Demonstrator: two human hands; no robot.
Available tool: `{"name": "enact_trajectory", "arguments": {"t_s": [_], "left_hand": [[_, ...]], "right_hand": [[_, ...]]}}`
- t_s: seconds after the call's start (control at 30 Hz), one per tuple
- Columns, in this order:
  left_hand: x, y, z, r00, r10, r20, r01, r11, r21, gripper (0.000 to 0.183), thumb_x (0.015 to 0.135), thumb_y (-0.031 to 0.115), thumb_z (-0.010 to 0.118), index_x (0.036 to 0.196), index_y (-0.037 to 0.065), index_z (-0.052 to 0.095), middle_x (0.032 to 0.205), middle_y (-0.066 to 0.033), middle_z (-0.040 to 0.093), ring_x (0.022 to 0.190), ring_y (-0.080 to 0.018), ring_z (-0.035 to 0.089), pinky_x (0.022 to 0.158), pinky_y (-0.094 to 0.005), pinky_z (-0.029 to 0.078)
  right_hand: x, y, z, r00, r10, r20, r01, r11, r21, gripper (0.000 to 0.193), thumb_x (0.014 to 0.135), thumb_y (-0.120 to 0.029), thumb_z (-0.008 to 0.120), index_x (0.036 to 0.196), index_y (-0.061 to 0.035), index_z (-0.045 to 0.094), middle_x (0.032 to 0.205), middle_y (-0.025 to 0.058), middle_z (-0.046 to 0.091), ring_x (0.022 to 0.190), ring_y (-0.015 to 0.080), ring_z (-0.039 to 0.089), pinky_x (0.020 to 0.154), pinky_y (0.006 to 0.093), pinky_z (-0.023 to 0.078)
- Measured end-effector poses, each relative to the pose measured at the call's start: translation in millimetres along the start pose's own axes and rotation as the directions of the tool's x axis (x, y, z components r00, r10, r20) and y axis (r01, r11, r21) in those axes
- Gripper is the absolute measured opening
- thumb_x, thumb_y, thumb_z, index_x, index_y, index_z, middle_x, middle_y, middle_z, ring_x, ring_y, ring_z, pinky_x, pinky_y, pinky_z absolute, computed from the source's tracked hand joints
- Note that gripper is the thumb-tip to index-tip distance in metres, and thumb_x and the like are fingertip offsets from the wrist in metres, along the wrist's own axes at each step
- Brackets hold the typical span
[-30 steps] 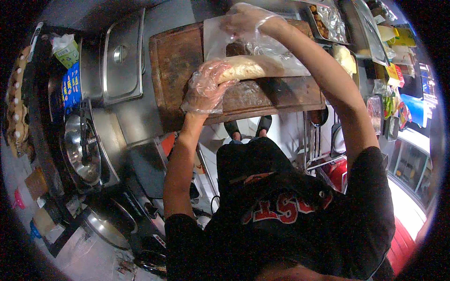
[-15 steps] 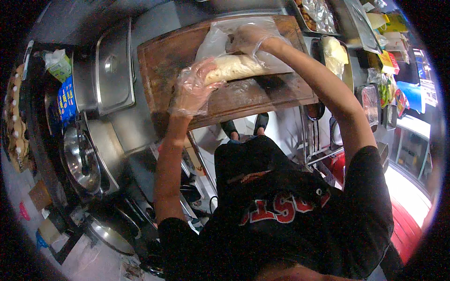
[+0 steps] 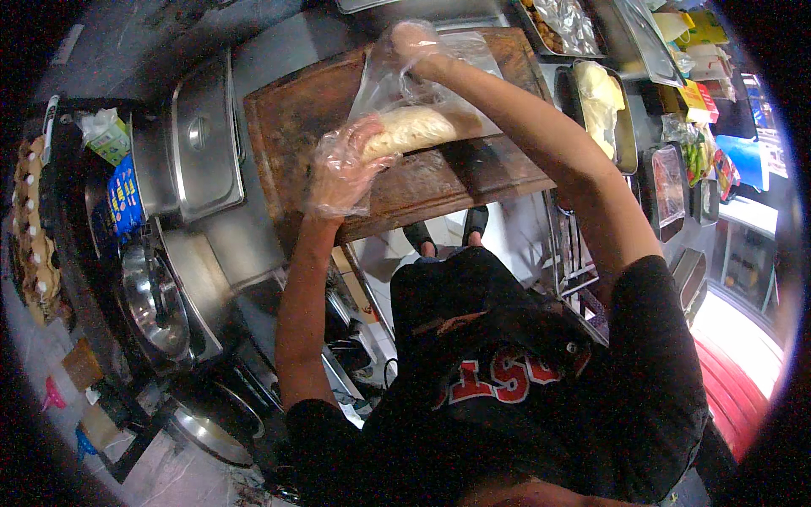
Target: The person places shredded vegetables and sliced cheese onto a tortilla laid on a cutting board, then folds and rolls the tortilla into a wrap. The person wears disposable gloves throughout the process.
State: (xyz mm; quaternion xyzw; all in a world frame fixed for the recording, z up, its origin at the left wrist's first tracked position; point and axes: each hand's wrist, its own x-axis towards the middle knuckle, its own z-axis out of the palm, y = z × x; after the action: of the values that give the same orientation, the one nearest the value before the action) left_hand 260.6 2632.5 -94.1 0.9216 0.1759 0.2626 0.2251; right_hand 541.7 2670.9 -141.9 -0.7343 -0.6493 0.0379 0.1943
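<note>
A rolled flatbread wrap [image 3: 414, 128], pale with light brown spots, lies across a dark wooden cutting board [image 3: 291, 106]. My left hand [image 3: 351, 165], in a clear plastic glove, is closed round the wrap's left end. At the board's far edge, my gloved right hand [image 3: 414, 42] is closed on a translucent plastic sheet [image 3: 382, 86]. That sheet spreads from the hand down to the wrap's far side and shows again past its right end. My right forearm hides part of the sheet and board.
Left of the board stands a lidded steel pan [image 3: 205, 139], with a steel bowl [image 3: 155, 300] nearer me. To the right are a tray of pale yellow food [image 3: 598, 110] and a film-covered container [image 3: 667, 190]. A foil-topped tray [image 3: 562, 25] stands at the far right.
My right hand has moved left and away from me, from beside the wrap to the board's far edge. The left hand keeps its hold on the wrap.
</note>
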Motion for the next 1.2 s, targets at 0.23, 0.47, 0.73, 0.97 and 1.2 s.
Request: {"name": "enact_trajectory", "arguments": {"t_s": [0.23,0.47,0.73,0.97,1.2], "left_hand": [[-15,-4,-7,1.0,-0.017,0.003,0.016,0.994,0.104,0.057,0.072,0.03,0.085,0.12,0.014,0.059,0.126,-0.0062,0.066,0.107,-0.0295,0.065,0.091,-0.0415,0.051],[-6,2,-4,1.0,0.012,0.014,-0.014,0.994,0.107,0.058,0.073,0.032,0.084,0.122,0.015,0.058,0.128,-0.006,0.065,0.11,-0.0288,0.064,0.093,-0.0424,0.049],[-12,-4,-7,0.999,-0.027,0.044,0.024,0.998,0.06,0.059,0.073,0.031,0.083,0.123,0.015,0.057,0.131,-0.0039,0.062,0.113,-0.0272,0.061,0.096,-0.0412,0.047],[-7,2,-9,0.999,-0.018,0.036,0.015,0.996,0.083,0.055,0.075,0.032,0.084,0.12,0.014,0.059,0.124,-0.0084,0.067,0.108,-0.0308,0.065,0.092,-0.0418,0.051],[-6,-1,-6,0.999,0.029,-0.018,-0.028,0.998,0.057,0.057,0.073,0.03,0.085,0.12,0.013,0.059,0.121,-0.0103,0.068,0.104,-0.0318,0.067,0.09,-0.0425,0.053]], "right_hand": [[-27,-21,-108,0.977,0.008,0.214,0.03,0.984,-0.176,0.04,0.085,-0.047,0.065,0.096,-0.0089,0.07,0.093,0.0174,0.069,0.087,0.033,0.068,0.078,0.0439,0.053],[-228,-60,-143,0.503,0.519,0.692,-0.855,0.182,0.485,0.045,0.087,-0.043,0.07,0.113,-0.0071,0.063,0.067,0.0176,0.063,0.066,0.0388,0.065,0.067,0.0474,0.053],[-236,-81,-122,0.968,0.137,-0.211,-0.176,0.968,-0.178,0.034,0.09,-0.02,0.059,0.123,-0.0111,0.06,0.116,0.0138,0.061,0.103,0.0319,0.059,0.081,0.0439,0.054],[-183,-27,-133,0.956,-0.219,0.194,0.273,0.904,-0.328,0.019,0.085,-0.022,0.06,0.101,-0.0151,0.068,0.112,0.0051,0.061,0.11,0.0238,0.055,0.088,0.0405,0.049],[-144,-12,-120,0.923,-0.336,0.188,0.386,0.802,-0.457,0.026,0.082,-0.02,0.064,0.107,-0.0138,0.064,0.109,0.0079,0.059,0.105,0.0279,0.057,0.085,0.0423,0.05]]}}
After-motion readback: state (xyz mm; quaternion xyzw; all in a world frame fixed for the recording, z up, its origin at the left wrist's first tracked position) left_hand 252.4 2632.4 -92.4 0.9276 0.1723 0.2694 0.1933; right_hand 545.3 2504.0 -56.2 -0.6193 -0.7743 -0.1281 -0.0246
